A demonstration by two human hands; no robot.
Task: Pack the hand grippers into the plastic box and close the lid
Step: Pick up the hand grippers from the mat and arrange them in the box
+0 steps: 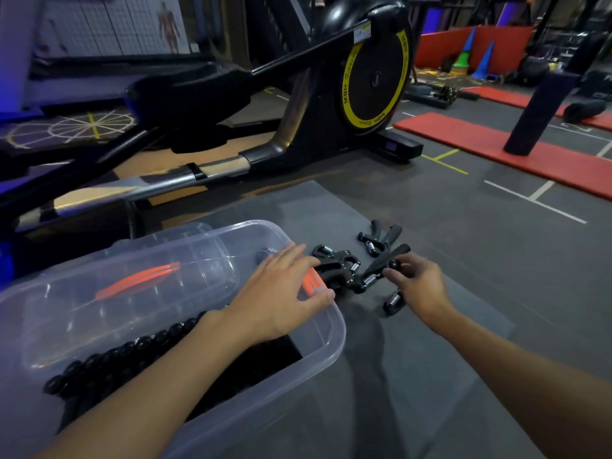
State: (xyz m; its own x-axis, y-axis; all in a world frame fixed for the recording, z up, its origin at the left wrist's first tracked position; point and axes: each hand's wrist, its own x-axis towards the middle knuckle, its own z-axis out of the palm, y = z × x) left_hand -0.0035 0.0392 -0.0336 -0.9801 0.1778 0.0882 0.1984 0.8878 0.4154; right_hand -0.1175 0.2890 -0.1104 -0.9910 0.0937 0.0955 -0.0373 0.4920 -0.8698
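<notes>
the clear box (331, 346) sits at lower left on a grey mat (430, 359). its clear lid (132, 286), with an orange handle (139, 279), lies loosely over the box's far part and leaves the near side uncovered. in that uncovered part lie black ridged pieces (132, 352) in a dark heap; what they are cannot be told.

the grippers (334, 263) are outside the box, in a loose cluster on the mat just past its right end. they are black with bare metal springs. one pair (381, 235) lies a little farther off, and another spring piece (394, 301) lies nearer, below the right hand.

the left hand (281, 293) reaches across the box's right end, palm down, fingers nearly straight and a little spread, curled around nothing. it covers an orange clip (313, 281) at the rim, with the thumb by the box's edge. its fingertips come up to the nearest gripper; whether they touch it cannot be told.

the right hand (420, 286) is over the mat, fingers bent, pinching the round black end of a knobbed gripper (384, 263) in the middle of the cluster. that gripper touches the others beside it.

behind stand a black trainer (364, 77) with a yellow-ringed wheel and red mats (496, 147) on the floor.
</notes>
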